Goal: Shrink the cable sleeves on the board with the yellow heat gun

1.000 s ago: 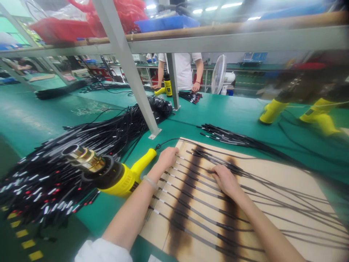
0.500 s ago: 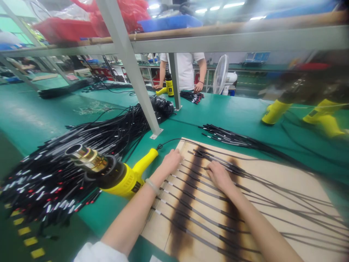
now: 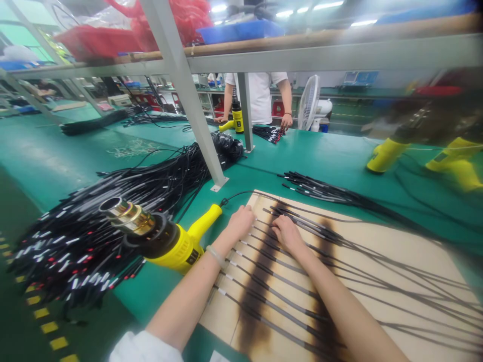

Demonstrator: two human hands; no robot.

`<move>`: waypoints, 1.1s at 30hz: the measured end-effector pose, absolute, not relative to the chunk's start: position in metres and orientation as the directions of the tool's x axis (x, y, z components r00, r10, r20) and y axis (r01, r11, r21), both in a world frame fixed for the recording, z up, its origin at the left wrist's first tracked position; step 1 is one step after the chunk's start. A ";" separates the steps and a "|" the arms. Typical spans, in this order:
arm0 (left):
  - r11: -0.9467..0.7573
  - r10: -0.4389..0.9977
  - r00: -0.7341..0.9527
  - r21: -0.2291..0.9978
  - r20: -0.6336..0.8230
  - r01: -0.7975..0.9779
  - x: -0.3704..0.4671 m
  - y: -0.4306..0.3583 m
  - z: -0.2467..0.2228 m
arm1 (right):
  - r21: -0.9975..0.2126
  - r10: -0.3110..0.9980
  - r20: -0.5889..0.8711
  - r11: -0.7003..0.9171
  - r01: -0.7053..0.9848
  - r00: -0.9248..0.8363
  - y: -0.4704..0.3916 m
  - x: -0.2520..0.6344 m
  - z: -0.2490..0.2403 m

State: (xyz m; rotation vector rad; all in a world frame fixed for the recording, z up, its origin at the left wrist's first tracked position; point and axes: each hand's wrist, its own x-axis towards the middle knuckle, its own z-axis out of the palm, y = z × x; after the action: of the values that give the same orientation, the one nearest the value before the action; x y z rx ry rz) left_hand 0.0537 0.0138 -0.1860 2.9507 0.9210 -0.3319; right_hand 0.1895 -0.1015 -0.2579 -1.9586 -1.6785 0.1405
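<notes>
On a scorched wooden board (image 3: 362, 296), several black cables (image 3: 283, 301) lie side by side in a spread row, white bands near their left ends. At the board's upper left edge my left hand (image 3: 242, 221) is closed on the end of one cable; its fingertips are partly hidden. My right hand (image 3: 289, 234) pinches the same row's upper cable a little further right, over the dark burn stripe. Just above it, a loose bunch of cables (image 3: 320, 229) rests on the board. A yellow heat gun (image 3: 181, 246) lies left of my left forearm, nozzle pointing up-left.
A big pile of black cables (image 3: 113, 216) covers the bench at left. Another bundle (image 3: 324, 188) lies behind the board. A metal post (image 3: 196, 110) rises from the bench. More heat guns (image 3: 388, 153) are at right. Across the bench stands a person (image 3: 256, 100) handling cable ends.
My right hand has slid left along the cable, closer to my left hand. My left hand stays at the board's edge. The view has shifted slightly.
</notes>
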 end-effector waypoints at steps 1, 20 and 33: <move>-0.824 0.559 0.802 -0.032 -0.212 0.566 0.054 0.013 -0.186 | -0.468 0.937 0.274 -0.067 0.881 0.216 -0.101 0.189 -0.258; -0.894 0.448 0.894 0.025 -0.008 0.448 0.083 0.010 -0.193 | -0.442 0.734 0.333 -0.432 0.786 0.592 -0.244 0.294 -0.270; -0.966 0.258 0.966 0.042 0.020 0.257 0.123 -0.002 -0.205 | -0.698 0.813 0.097 -0.355 0.622 0.574 -0.236 0.292 -0.264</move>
State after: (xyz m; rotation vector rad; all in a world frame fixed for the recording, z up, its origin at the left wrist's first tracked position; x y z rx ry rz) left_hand 0.1234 -0.0020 -0.2050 3.0765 0.4025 0.0391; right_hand 0.2916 -0.2357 -0.2643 -2.0970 -1.1404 0.3468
